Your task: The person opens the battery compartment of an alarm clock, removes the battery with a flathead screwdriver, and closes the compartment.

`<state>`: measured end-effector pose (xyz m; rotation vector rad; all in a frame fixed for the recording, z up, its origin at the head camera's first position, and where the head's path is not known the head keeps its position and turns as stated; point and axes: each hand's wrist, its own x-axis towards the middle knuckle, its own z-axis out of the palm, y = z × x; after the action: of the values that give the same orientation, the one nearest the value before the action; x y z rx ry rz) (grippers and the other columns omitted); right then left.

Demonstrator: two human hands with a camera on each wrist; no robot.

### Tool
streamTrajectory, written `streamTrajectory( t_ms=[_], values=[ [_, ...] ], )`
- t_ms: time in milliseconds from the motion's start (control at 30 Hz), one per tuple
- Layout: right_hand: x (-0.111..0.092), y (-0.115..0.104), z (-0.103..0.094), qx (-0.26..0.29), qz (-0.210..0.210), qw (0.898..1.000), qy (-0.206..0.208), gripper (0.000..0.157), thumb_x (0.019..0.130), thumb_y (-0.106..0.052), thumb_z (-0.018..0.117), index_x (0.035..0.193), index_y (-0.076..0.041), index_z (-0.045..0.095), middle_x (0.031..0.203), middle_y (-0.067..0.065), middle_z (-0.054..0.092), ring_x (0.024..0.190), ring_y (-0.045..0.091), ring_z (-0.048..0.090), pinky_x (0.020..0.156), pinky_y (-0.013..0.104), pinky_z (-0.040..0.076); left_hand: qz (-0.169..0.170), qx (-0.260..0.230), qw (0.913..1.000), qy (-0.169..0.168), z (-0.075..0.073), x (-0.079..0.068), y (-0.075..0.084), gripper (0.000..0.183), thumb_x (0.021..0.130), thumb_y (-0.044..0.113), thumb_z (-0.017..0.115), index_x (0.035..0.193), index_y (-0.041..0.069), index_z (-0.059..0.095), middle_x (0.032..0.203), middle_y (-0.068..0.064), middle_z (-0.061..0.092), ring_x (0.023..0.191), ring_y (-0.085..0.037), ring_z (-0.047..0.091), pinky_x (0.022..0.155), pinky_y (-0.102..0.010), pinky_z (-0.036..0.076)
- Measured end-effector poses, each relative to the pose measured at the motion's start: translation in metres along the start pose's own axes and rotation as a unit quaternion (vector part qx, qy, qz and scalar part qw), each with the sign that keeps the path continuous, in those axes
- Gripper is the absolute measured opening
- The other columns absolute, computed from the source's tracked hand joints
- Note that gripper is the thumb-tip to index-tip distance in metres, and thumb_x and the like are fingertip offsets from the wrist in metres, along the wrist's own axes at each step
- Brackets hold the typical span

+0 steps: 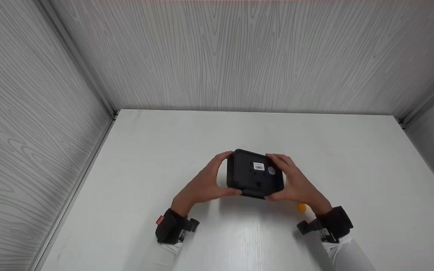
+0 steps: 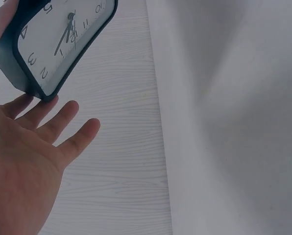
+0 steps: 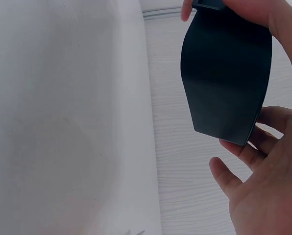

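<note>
Both forearms reach inward from the near side. Left hand (image 1: 205,184) and right hand (image 1: 292,180) grip opposite ends of black clock (image 1: 256,175), thumbs at near edge, fingers at far edge. Clock hangs over white table (image 1: 171,139), back toward wearer. Table stretches beyond it to rear wall (image 1: 220,56), widely on both sides. Orange object (image 1: 302,207) beside right wrist.

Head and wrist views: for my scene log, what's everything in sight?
Clock: 1, black, white dial, between both hands
Label: 1, white, on clock's back
Round sticker: 1, purplish, beside label
Unidentified object: 1, orange, by right wrist
Table: 1, white, below clock
Walls: 3, grey wood-grain, left, right and far side
Wrist devices: 2, black, one per wrist
Tag: 1, red, left wrist device
Sleeves: 2, white, bottom of head view
Left hand: 1, holding clock's left side
Right hand: 1, holding clock's right side
</note>
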<state>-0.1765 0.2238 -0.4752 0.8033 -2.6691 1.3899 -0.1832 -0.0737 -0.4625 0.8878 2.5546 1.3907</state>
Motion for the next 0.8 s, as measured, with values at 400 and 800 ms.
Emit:
streamTrajectory(
  t_ms=[400,800],
  values=[
    [0.000,0.001,-0.002,-0.050,0.023,0.998,-0.038,0.109,0.056,-0.035,0.093,0.149,-0.032,0.036,0.146,-0.001,0.038,0.126,0.017,0.039,0.101,0.048,0.044,-0.032,0.081,0.9960,-0.019,0.003,-0.003,-0.008,0.110,0.067,0.050,0.083,0.155,0.023,0.022,0.153,0.002,0.040,0.142,-0.023,0.035,0.115,-0.049,0.033],
    [-0.012,0.007,-0.009,-0.093,0.031,0.995,-0.034,0.110,0.056,-0.038,0.092,0.150,-0.027,0.037,0.145,0.002,0.041,0.126,0.019,0.042,0.102,0.050,0.045,-0.047,0.092,0.9936,-0.045,0.016,0.006,-0.006,0.109,0.067,0.047,0.082,0.155,0.025,0.022,0.152,-0.001,0.040,0.141,-0.023,0.036,0.116,-0.047,0.032]
  ],
)
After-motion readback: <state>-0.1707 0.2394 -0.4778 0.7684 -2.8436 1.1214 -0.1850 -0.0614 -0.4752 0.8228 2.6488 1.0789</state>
